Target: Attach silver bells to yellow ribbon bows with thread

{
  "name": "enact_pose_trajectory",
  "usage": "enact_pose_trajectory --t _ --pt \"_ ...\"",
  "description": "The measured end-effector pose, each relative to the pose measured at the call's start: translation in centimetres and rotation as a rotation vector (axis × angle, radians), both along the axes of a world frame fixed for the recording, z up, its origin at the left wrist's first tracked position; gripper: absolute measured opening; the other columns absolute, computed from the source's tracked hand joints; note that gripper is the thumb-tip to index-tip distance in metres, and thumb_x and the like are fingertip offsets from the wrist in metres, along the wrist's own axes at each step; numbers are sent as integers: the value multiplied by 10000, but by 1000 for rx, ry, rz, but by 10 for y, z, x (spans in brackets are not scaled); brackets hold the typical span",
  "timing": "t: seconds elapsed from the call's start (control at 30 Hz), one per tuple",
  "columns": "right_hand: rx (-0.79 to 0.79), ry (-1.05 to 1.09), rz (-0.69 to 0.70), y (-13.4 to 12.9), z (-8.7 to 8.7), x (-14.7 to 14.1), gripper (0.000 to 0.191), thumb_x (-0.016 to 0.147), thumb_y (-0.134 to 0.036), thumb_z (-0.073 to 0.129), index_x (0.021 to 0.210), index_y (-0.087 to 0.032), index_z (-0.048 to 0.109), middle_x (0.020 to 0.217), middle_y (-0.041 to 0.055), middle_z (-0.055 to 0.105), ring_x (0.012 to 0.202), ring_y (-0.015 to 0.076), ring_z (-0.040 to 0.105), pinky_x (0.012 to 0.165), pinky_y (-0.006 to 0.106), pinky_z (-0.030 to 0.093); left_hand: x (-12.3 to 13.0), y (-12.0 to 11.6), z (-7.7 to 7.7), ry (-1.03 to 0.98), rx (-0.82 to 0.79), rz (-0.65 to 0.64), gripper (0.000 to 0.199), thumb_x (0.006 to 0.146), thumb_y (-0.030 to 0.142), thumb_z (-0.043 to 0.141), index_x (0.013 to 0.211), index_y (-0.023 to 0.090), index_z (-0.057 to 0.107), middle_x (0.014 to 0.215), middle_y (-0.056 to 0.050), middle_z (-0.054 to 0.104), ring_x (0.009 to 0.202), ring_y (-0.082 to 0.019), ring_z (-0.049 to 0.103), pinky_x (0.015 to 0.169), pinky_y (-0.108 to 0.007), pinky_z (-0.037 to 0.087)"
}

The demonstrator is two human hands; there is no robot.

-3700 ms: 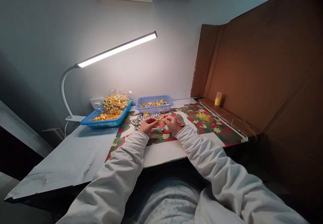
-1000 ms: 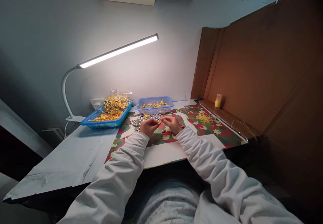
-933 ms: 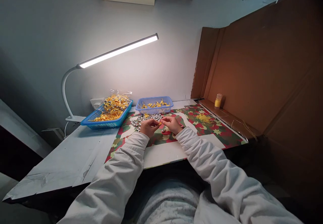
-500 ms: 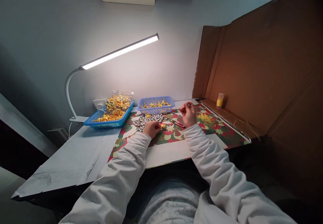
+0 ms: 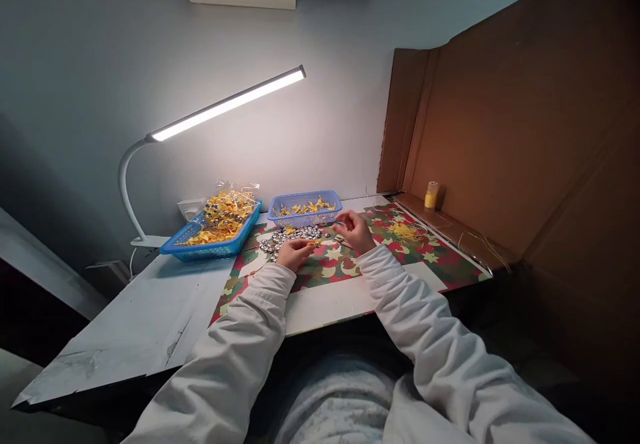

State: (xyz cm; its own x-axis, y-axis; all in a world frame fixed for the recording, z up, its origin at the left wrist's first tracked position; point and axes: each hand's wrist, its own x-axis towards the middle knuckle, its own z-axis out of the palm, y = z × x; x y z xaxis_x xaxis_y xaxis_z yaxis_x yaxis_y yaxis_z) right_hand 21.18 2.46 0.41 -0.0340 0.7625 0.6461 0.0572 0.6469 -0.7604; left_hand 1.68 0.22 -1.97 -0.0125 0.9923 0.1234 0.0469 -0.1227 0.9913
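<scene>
- At the left, the blue basket (image 5: 210, 251) is resting on the desk (image 5: 100, 337), with yellow strips (image 5: 225, 207) heaping up in it.
- Next to the right, silvery balls (image 5: 300, 233) are lying in a loose pile, just beyond our left hand (image 5: 295, 255).
- That hand is pinching the yellow piece (image 5: 317, 243) between pressed-together fingers over the patterned sheet (image 5: 435, 259); we are not managing to tell whether the piece is touching the sheet.
- We are judging the step in hand to be the working of this single piece, with the left hand steadying it.
- Behind, the lavender basket (image 5: 304, 219) is holding more small yellow pieces.
- Our right hand (image 5: 356, 232) is hanging apart from the piece, its fingers curling with a narrow gap; whether they are holding a fine thread is escaping us.
- The next move, we are thinking, is calling for the right fingers to meet the piece while the left pinch is staying firm.
- Farther right, yellow threads (image 5: 404, 231) are lying bunched and a bottle (image 5: 431, 195) is standing upright.
- Compared with half a second ago, our left hand is still pinching, while our right is sitting further left, nearer the piece, and is covering most of the small tool (image 5: 343, 241), which was lying in plain view.
</scene>
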Motion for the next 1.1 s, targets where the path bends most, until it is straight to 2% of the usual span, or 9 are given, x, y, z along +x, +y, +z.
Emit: enact_pose_trajectory --t 0.13,0.33,0.6,0.73,0.83,0.9,0.97,1.03,1.1 --pt "167 -368 74 -9 -10 -14 121 679 -206 713 787 -180 664 711 -9 594 649 120 498 608 236 399 1 2 1 -132 -48 3 483 318 434 878 661 127 731 582 -32 684 529 -100 554 560 -251 465" --pt "288 -467 40 -10 -20 -27 52 774 -179 659 787 -187 709 747 31 656 729 156 581 676 266 440 3 0 1 -219 -111 -51 513 315 437 885 687 121 728 609 -35 679 616 -140 614 669 -298 500" --pt "127 -261 -58 -12 -26 -35 157 734 -329 717 714 -174 703 655 21 643 611 139 533 587 264 408 4 -4 6 -315 -138 -38 459 336 376 898 683 124 731 624 -40 685 640 -149 637 703 -301 518" --pt "69 -205 29 -15 -26 -38 139 688 -305 731 690 -176 680 647 5 607 615 129 499 587 260 388 4 -2 1 -271 -100 -35 493 324 389 898 706 123 735 644 -51 691 628 -151 626 674 -302 517" --pt "-97 -101 171 -12 -21 -37 241 629 -278 749 843 -187 682 662 -25 557 603 110 459 572 243 383 1 1 -1 -205 -43 8 470 366 406 878 713 125 731 637 -50 689 609 -147 613 647 -297 507" --pt "-237 100 241 -7 -14 -31 292 670 -286 698 944 -193 664 643 -45 501 568 92 423 560 231 391 -2 1 1 -84 40 65 392 450 398 839 716 133 726 639 -48 691 611 -154 616 640 -295 504" --pt "-322 382 241 1 -6 -19 199 750 -291 599 911 -191 658 602 -53 449 529 79 394 552 219 403 -4 -4 6 180 169 130 256 550 337 772 714 147 719 649 -44 695 626 -168 623 646 -297 503" --pt "-367 571 228 10 3 -6 119 770 -236 577 847 -183 651 564 -61 408 492 66 368 533 202 409 -3 -13 14 589 307 167 113 617 230 688 704 163 715 663 -44 696 654 -183 630 672 -303 502" --pt "-438 644 186 19 12 4 47 782 -177 583 794 -178 629 550 -58 423 483 60 394 533 194 431 3 -27 22 1014 387 90 134 642 117 607 709 157 716 734 -73 707 719 -202 643 727 -311 495"
